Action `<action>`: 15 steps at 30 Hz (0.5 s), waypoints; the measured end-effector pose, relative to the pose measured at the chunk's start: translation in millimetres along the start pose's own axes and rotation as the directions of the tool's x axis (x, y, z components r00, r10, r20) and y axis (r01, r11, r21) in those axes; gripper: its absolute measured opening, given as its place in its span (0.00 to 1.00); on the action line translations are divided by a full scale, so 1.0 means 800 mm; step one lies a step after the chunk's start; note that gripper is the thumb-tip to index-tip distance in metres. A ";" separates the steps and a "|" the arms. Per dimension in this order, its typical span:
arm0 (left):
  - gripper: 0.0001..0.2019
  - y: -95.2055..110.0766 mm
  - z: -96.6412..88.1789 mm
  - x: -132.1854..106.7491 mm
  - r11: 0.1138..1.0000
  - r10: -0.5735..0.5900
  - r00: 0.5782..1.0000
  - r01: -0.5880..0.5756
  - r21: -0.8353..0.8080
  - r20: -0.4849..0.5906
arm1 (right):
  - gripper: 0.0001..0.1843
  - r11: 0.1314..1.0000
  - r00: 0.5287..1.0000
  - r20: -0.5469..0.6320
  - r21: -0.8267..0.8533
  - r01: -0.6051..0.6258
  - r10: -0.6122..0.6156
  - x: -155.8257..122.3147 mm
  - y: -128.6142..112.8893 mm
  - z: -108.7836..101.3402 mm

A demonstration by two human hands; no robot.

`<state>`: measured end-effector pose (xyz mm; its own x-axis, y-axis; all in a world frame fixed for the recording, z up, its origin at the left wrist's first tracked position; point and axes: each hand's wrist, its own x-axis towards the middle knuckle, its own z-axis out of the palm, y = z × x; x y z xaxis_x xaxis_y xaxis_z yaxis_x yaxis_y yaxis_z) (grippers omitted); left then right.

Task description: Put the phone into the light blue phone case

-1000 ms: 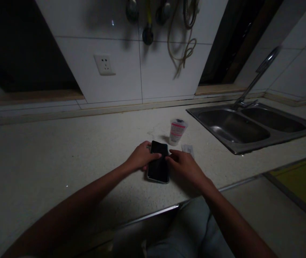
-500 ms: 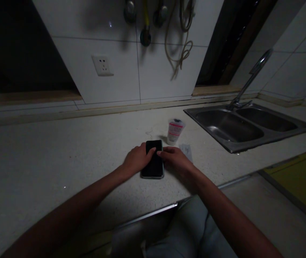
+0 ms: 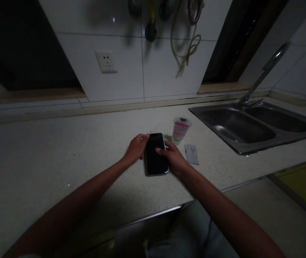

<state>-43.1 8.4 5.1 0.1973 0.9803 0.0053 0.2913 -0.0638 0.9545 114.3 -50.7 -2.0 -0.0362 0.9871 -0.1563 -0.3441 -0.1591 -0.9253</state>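
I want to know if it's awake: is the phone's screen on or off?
Off, by the look: the phone lies flat on the counter, its face plain black between the hands.

I see broad open room on the pale speckled stone countertop (image 3: 48, 154) left of my left hand (image 3: 136, 147), and a bare strip near the front edge. To the right, passage is tighter: a small clear plastic cup with a red label (image 3: 180, 130) stands just beyond the flat black phone (image 3: 156, 154), a small grey packet (image 3: 192, 154) lies beside my right hand (image 3: 173, 158), and the steel double sink (image 3: 252, 125) drops away farther right.
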 end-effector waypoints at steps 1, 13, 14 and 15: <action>0.20 0.000 -0.001 0.003 0.998 -0.034 0.999 0.034 -0.048 0.013 | 0.29 1.000 1.000 0.028 0.019 -0.007 0.007 -0.003 -0.001 0.000; 0.21 -0.011 -0.004 0.013 0.865 -0.160 0.985 0.109 -0.489 -0.062 | 0.29 0.996 0.993 0.082 0.017 -0.091 0.089 -0.012 -0.015 -0.002; 0.21 -0.012 -0.005 0.014 0.867 -0.148 0.984 0.081 -0.491 -0.099 | 0.30 0.995 0.989 0.108 0.003 -0.102 0.101 -0.014 -0.015 -0.003; 0.21 -0.013 -0.006 0.015 0.868 -0.139 0.980 0.051 -0.493 -0.142 | 0.32 0.993 0.985 0.130 -0.011 -0.116 0.116 -0.016 -0.015 -0.003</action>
<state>-47.9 21.5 -3.2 0.0198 0.9962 -0.0847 -0.1988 0.0870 0.9762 121.3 -61.2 10.3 -0.1978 0.9561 -0.2163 -0.3275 -0.2725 -0.9047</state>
